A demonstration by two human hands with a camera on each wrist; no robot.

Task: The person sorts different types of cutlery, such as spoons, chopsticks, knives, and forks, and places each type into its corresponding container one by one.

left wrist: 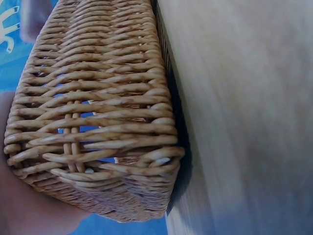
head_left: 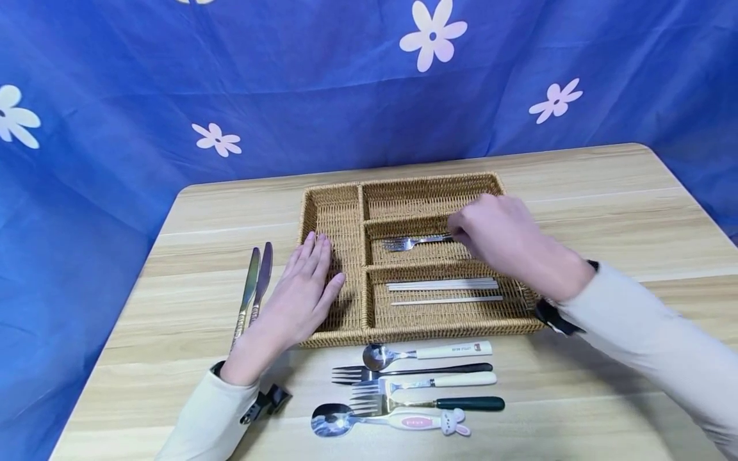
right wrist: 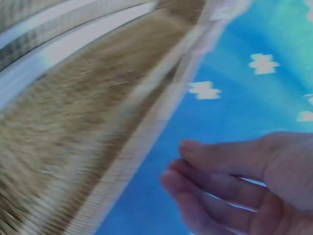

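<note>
- The right hand (head_left: pixel 496 224) has its fingers loosely curled, thumb tip near the fingertips, with nothing seen between them in the blurred right wrist view.
- Just beside those fingers lies the fork (head_left: pixel 406 244), shiny metal, tines pointing left, in the tray's middle compartment; the hand hides its handle end.
- The left hand (head_left: pixel 300 294) rests on the tray's left edge, its four fingers nearly straight and close together, thumb apart.
- Under both hands is the tray (head_left: pixel 426 331), brown woven strands, rectangular, with ridged dividers.
- Nearer the wearer than the right fingers, slim white chopsticks (head_left: pixel 442 285) lie in the next compartment.
- Left of the left fingers, two knives (head_left: pixel 249 288) with tinted blades lie on the bench (head_left: pixel 202 269), pale and wood-grained; the left forearm partly covers their handles.
- Below and right of the left fingers, in a row: white-handled spoon (head_left: pixel 455 350), black fork (head_left: pixel 432 369), white-handled fork (head_left: pixel 464 380), green-handled fork (head_left: pixel 469 403), rabbit spoon (head_left: pixel 412 420).
- Beyond all fingers hangs blue cloth (head_left: pixel 323 102) with white flowers.
</note>
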